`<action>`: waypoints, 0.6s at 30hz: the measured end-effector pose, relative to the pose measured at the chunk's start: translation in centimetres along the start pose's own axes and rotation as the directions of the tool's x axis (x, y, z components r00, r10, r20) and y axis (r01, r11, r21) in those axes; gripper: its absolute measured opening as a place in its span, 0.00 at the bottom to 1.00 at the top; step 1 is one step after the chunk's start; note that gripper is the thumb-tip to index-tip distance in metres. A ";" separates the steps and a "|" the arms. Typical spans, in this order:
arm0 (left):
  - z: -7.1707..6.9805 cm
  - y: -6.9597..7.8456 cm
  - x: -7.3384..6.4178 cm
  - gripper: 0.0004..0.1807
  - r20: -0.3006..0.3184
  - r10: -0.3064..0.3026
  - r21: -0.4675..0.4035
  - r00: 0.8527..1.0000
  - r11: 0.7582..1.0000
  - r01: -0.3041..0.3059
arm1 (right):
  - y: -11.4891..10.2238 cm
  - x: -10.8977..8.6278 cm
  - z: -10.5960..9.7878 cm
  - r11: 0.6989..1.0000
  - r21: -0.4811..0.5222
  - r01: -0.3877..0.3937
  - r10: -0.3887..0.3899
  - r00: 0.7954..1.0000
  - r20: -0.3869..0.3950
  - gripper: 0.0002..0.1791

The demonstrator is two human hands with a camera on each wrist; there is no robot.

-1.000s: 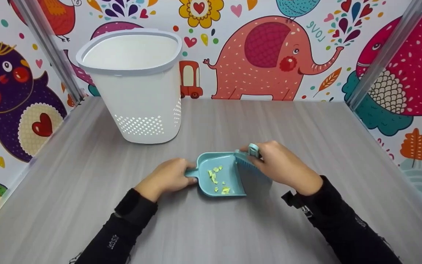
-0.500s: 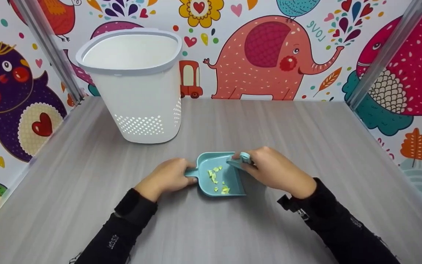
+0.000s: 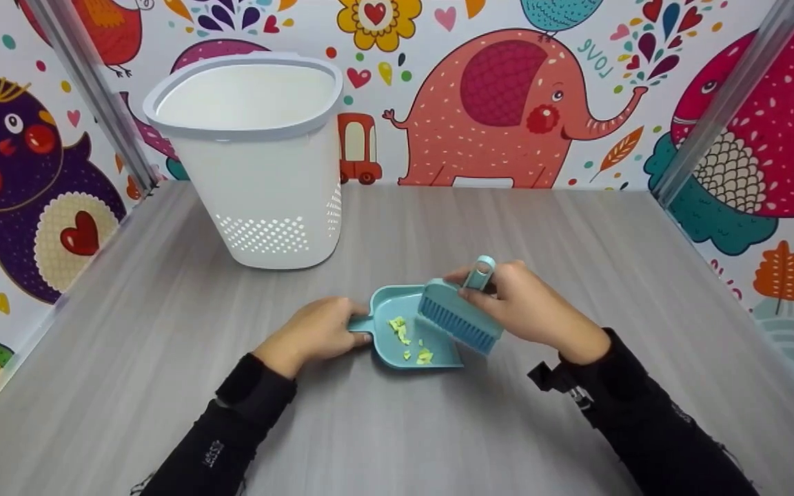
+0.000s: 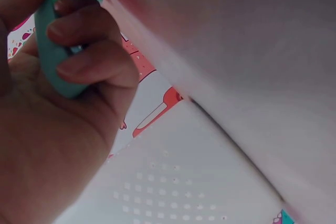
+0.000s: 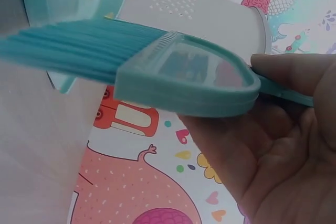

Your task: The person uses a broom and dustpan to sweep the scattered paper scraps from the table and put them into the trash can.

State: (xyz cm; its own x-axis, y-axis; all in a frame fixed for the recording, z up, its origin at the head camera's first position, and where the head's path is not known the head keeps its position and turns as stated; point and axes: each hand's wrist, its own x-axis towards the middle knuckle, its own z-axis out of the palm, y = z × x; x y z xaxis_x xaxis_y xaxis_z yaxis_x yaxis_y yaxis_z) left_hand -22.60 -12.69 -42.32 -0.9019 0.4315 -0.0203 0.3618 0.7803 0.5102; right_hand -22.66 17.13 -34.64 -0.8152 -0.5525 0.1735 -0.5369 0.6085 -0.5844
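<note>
A teal dustpan (image 3: 387, 348) lies on the table with its wide edge toward the right, several small yellow-green scraps (image 3: 424, 356) inside it. My left hand (image 3: 318, 331) grips the dustpan's short handle; in the left wrist view its fingers curl round that handle (image 4: 58, 61). In my right hand (image 3: 531, 310) is a teal brush (image 3: 459, 313), held by its handle and tilted over the dustpan's right edge. Its bristles (image 5: 89, 45) show plainly in the right wrist view, pointing away from the palm. Part of the dustpan is hidden behind the brush.
A tall white basket (image 3: 266, 186) with a grey rim and small holes low on its side stands at the back left. Patterned panels (image 3: 493, 117) with cartoon animals border the grey wood-look table (image 3: 397, 441) at the back and both sides.
My right hand first moved the brush left over the dustpan, then drew back right and turned it, so the bristles face the camera. The left hand and dustpan stayed put.
</note>
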 end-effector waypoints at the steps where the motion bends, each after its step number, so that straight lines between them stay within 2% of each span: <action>1: 0.0 0.0 0.0 0.06 0.001 -0.002 0.003 1.000 1.000 0.002 | 0.0 0.0 0.0 1.000 -0.009 -0.006 0.006 1.000 0.012 0.14; 4: 0.0 0.0 0.0 0.08 0.005 -0.007 0.009 1.000 1.000 0.006 | 0.0 0.0 0.2 0.999 -0.048 -0.004 0.005 1.000 0.028 0.13; 11: -0.1 0.3 -0.1 0.15 0.005 -0.026 0.007 1.000 1.000 0.026 | 0.3 0.0 0.5 0.986 -0.164 0.030 -0.036 0.999 -0.039 0.11; 14: -0.1 0.3 -0.1 0.11 0.010 -0.019 0.005 1.000 1.000 0.019 | 0.5 0.0 0.7 0.979 -0.201 0.035 -0.046 0.998 -0.049 0.09; 18: -0.1 0.2 0.0 0.05 0.007 0.003 -0.003 1.000 1.000 -0.003 | 0.5 -0.2 0.7 0.970 -0.242 0.027 -0.041 0.998 -0.053 0.03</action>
State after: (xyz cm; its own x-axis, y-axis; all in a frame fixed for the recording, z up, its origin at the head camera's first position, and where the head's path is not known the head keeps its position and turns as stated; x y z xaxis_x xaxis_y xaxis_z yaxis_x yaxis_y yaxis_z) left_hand -22.52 -12.56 -42.13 -0.8990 0.4372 -0.0250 0.3640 0.7777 0.5125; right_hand -22.66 17.18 -35.54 -0.8028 -0.5462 0.2392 -0.5954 0.7129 -0.3704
